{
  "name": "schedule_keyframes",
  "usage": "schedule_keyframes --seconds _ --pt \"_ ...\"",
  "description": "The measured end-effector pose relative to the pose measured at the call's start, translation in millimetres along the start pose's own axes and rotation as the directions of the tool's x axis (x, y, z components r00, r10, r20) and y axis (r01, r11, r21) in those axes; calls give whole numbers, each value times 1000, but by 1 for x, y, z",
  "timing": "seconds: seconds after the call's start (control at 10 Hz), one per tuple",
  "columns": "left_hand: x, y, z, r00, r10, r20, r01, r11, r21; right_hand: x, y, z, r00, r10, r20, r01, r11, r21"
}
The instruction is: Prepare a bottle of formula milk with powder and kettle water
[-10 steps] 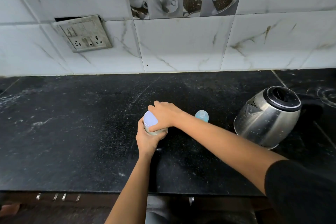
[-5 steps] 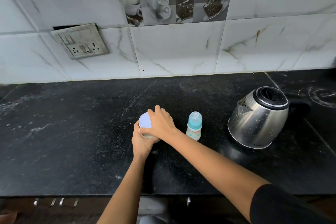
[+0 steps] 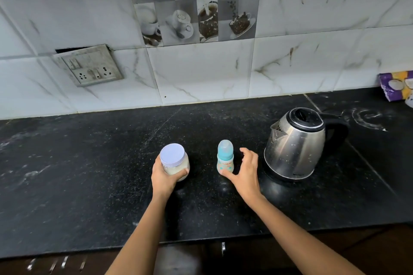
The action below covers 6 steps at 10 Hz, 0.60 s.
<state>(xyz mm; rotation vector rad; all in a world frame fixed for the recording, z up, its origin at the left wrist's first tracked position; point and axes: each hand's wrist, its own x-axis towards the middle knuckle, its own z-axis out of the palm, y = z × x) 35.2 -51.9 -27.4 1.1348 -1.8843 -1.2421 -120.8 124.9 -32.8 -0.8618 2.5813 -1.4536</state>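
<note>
A small clear jar of pale powder [image 3: 175, 164] with a lilac lid stands on the black counter [image 3: 89, 174]. My left hand [image 3: 164, 177] grips its body from the near side. To its right stands a small baby bottle [image 3: 225, 157] with a teal cap, upright. My right hand [image 3: 244, 171] is spread just right of the bottle, thumb tip touching its base and fingers apart from it. A steel electric kettle [image 3: 295, 144] with a black lid and handle sits further right.
A tiled wall [image 3: 201, 73] rises behind the counter, with a socket plate [image 3: 89, 67] at the left. A purple and yellow packet [image 3: 396, 85] lies at the far right edge. The counter's front edge runs near my forearms.
My right hand has left the jar's lid and moved right to the baby bottle. The left hand still holds the jar. The view has tilted up and widened.
</note>
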Motion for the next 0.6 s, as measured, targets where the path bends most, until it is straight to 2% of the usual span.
schedule_keyframes --seconds 0.1,0.2,0.5,0.6 --pt "1 -1 1 1000 4 -15 -4 1000 15 10 11 2 981 75 177 -85 995 52" --pt "0 -1 1 998 -59 3 58 998 25 19 10 6 970 77 232 -90 995 47" --pt "-1 -2 0 997 -70 21 70 997 28 32 14 10 957 55 285 -70 997 41" --pt "-3 2 0 998 -66 -19 66 998 -7 31 11 7 965 38 259 -46 999 23"
